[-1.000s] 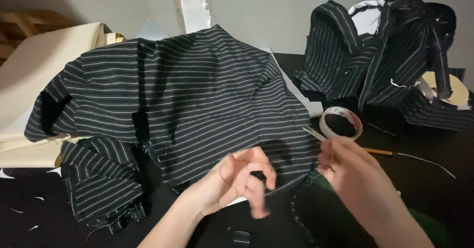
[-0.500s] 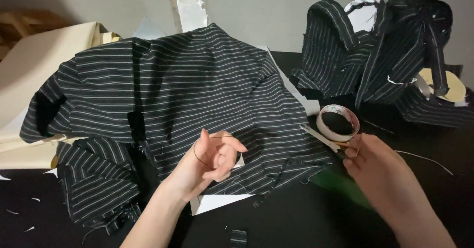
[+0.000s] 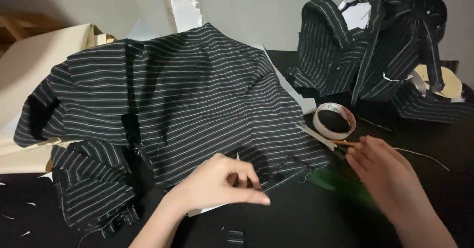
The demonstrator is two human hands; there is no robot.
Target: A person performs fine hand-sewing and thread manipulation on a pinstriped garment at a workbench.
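black striped cloth (image 3: pixel 187 104) covers most of the dark table (image 3: pixel 296 218), and everything here sits around it. at its near hem, the left hand (image 3: pixel 217 186) is curled over, fingers (image 3: pixel 256 197) drawn in close with the thumb stretched out flat beneath them, pinching right at the cloth's edge where a bit of white paper (image 3: pixel 207 209) peeks out from under. what exactly is between those fingertips is too small to tell. just off the cloth's right corner, the right hand (image 3: pixel 385 179) lies palm down, fingers (image 3: pixel 358 156) held together and nearly straight, tips touching an orange-handled tool (image 3: pixel 340 143); a blurred green shape (image 3: pixel 340 186) sits under the hand, and whether it's gripped, cannot tell. right of the cloth, a roll of tape (image 3: pixel 335 121) stands near those fingertips. beyond it, a heap of more striped fabric (image 3: pixel 375 55). a small striped scrap (image 3: pixel 235 237) lies in front of the cloth.
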